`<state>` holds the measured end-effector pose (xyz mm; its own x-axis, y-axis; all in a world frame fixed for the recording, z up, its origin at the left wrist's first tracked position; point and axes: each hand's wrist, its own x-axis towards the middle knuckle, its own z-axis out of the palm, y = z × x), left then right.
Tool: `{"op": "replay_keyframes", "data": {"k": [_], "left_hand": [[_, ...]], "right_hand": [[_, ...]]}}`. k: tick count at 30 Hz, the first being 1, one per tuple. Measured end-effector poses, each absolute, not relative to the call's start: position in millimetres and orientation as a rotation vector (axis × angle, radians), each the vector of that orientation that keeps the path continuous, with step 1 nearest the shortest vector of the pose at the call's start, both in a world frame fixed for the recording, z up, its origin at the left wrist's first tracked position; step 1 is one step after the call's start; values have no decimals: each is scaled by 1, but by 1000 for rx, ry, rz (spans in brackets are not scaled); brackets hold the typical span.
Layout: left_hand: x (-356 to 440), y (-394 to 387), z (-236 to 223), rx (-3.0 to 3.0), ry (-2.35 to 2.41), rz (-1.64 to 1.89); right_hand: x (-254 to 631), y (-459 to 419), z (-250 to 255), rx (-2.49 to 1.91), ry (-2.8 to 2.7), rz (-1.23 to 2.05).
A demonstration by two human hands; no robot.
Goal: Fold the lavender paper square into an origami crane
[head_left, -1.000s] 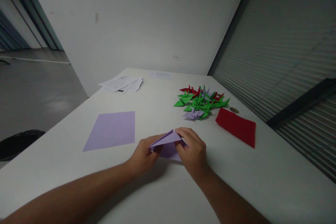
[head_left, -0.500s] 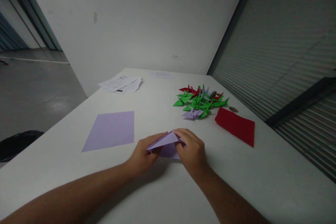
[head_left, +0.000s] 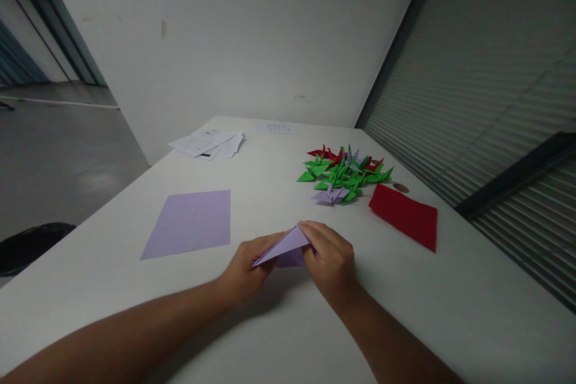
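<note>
A folded lilac paper (head_left: 286, 247) lies on the white table (head_left: 270, 204) between my two hands, its upper flap raised into a triangle. My left hand (head_left: 245, 267) pinches the flap's left corner with closed fingers. My right hand (head_left: 328, 261) presses and grips the right side of the same paper, fingers curled over its tip. Both forearms reach in from the bottom edge.
A flat lilac sheet (head_left: 189, 223) lies to the left. A red sheet (head_left: 405, 216) lies to the right, with a small brown coin (head_left: 400, 188) behind it. A heap of green, red and lilac folded cranes (head_left: 344, 174) sits beyond. White printed papers (head_left: 207, 143) rest at the far left.
The raised flap has come down a little and closed over the lower layer. Both hands have stayed on the paper in nearly the same place.
</note>
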<state>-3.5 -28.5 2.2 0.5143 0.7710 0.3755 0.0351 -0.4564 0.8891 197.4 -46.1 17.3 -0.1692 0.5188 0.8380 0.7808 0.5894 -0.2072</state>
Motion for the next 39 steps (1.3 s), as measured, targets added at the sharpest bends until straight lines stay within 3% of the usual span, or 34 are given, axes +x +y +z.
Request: {"op": "replay_keyframes", "data": {"k": [7, 22, 39], "left_hand": [[-4, -24, -5, 1691, 649, 1026], [9, -21, -11, 915, 671, 1129], [7, -13, -10, 708, 649, 1107]], "right_hand": [[197, -45, 19, -1047, -1939, -538], [194, -41, 14, -1190, -2153, -662], [191, -37, 6, -1090, -2300, -532]]}}
